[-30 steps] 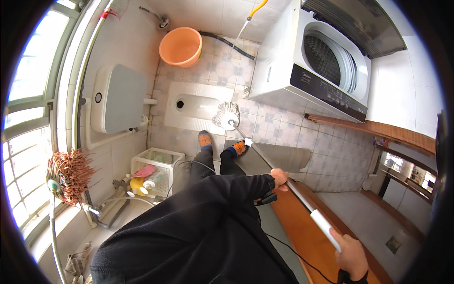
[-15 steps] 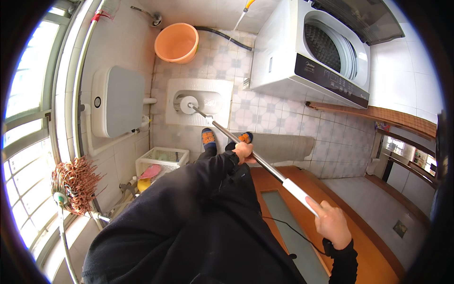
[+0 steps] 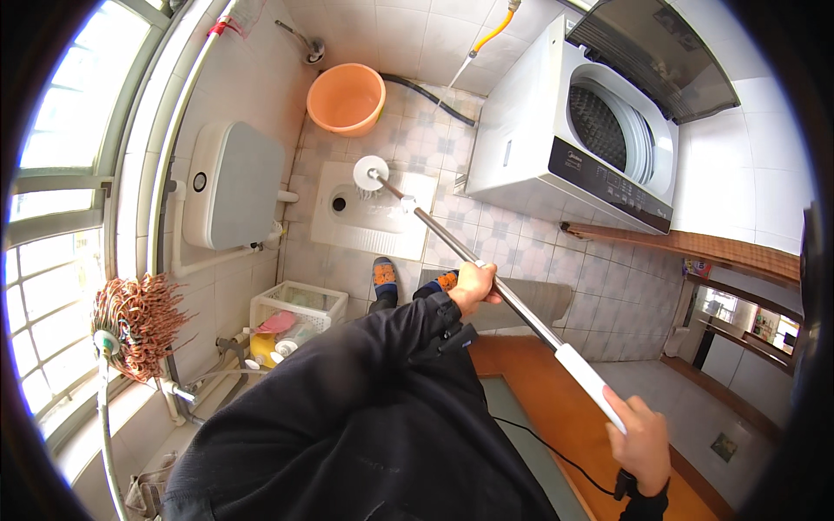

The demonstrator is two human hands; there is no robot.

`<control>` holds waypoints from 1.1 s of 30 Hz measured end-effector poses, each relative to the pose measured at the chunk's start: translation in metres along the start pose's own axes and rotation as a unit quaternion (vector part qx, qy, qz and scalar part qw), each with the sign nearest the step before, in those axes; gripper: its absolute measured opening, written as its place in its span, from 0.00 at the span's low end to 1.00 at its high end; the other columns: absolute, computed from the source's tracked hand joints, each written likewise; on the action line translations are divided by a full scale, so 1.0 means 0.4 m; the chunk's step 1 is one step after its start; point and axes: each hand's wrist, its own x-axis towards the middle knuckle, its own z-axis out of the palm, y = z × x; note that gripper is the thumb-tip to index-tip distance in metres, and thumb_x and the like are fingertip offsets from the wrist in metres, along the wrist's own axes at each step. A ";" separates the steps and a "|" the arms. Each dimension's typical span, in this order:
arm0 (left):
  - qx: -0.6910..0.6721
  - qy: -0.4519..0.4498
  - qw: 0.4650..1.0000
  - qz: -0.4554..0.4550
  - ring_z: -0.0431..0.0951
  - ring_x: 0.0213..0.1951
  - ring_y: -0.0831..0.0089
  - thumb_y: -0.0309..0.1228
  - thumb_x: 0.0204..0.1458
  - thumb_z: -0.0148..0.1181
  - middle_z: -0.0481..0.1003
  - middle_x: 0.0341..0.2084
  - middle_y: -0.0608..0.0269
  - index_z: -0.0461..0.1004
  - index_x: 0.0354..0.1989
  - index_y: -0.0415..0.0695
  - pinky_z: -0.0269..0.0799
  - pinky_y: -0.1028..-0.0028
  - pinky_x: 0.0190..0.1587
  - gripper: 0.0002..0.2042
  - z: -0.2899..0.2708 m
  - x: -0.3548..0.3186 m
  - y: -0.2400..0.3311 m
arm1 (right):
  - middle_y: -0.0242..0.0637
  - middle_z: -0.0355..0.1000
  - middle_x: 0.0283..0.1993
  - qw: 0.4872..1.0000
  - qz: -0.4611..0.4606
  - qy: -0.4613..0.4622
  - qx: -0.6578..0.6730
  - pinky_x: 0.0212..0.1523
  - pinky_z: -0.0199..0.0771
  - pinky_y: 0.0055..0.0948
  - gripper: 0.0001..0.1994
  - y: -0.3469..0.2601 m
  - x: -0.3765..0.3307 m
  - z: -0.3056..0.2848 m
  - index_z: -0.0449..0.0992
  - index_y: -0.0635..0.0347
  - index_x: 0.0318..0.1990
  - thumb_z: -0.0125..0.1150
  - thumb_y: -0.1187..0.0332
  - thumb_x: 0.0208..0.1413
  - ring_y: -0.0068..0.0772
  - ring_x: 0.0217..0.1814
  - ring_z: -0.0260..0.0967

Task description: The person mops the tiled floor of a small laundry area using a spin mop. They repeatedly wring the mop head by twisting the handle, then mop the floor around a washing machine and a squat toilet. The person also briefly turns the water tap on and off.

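A long-handled scrub brush [image 3: 443, 231] crosses the view from far left to near right, with a metal pole and a white end grip. Its round white brush head [image 3: 371, 172] is lifted above the white squat toilet [image 3: 326, 230], and strands that look like water or bristles hang below it. My left hand [image 3: 474, 287] is wrapped round the middle of the pole. At the near end, my right hand [image 3: 638, 441] grips the white handle. The dark drain hole of the toilet shows left of the brush head.
An orange bucket [image 3: 346, 100] stands beyond the toilet. To the right is a washing machine [image 3: 521, 130] with its lid up. A white water tank [image 3: 239, 187] hangs on the left wall. A string mop [image 3: 139, 330] and a white basket [image 3: 300, 304] are nearer; an orange door [image 3: 565, 395] lies right.
The brush head has risen out of the toilet's basin toward its far side, uncovering the drain hole. Both hands have shifted slightly right and nearer with the pole. The view has tilted a little.
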 end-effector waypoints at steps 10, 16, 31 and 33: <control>0.078 0.030 0.993 -0.081 0.79 0.21 0.57 0.34 0.59 0.53 0.77 0.23 0.48 0.72 0.28 0.30 0.77 0.60 0.19 0.15 -0.040 0.194 -0.138 | 0.47 0.66 0.30 0.995 -0.043 -0.059 0.061 0.31 0.71 0.46 0.34 0.091 0.064 0.240 0.66 0.50 0.67 0.58 0.77 0.47 0.53 0.27 0.68; 0.111 0.033 0.991 -0.063 0.79 0.19 0.61 0.35 0.60 0.53 0.77 0.23 0.51 0.72 0.32 0.32 0.78 0.65 0.19 0.15 0.097 0.114 -0.074 | 0.43 0.67 0.27 0.993 -0.066 0.091 0.026 0.28 0.70 0.45 0.27 0.207 0.000 0.136 0.76 0.52 0.57 0.64 0.76 0.44 0.53 0.23 0.66; 0.052 0.003 0.993 0.109 0.77 0.21 0.66 0.34 0.58 0.55 0.73 0.25 0.56 0.70 0.34 0.33 0.82 0.67 0.24 0.13 0.194 0.147 0.130 | 0.41 0.68 0.26 0.975 -0.027 0.210 0.073 0.24 0.69 0.43 0.25 0.139 0.006 0.086 0.76 0.58 0.55 0.65 0.74 0.45 0.47 0.23 0.69; 0.077 -0.027 0.993 0.086 0.81 0.28 0.63 0.34 0.58 0.56 0.74 0.26 0.56 0.70 0.36 0.33 0.84 0.61 0.29 0.13 0.150 0.215 0.152 | 0.42 0.67 0.26 0.970 -0.018 0.226 0.087 0.26 0.69 0.44 0.23 0.090 0.099 0.143 0.76 0.58 0.56 0.62 0.74 0.47 0.49 0.25 0.69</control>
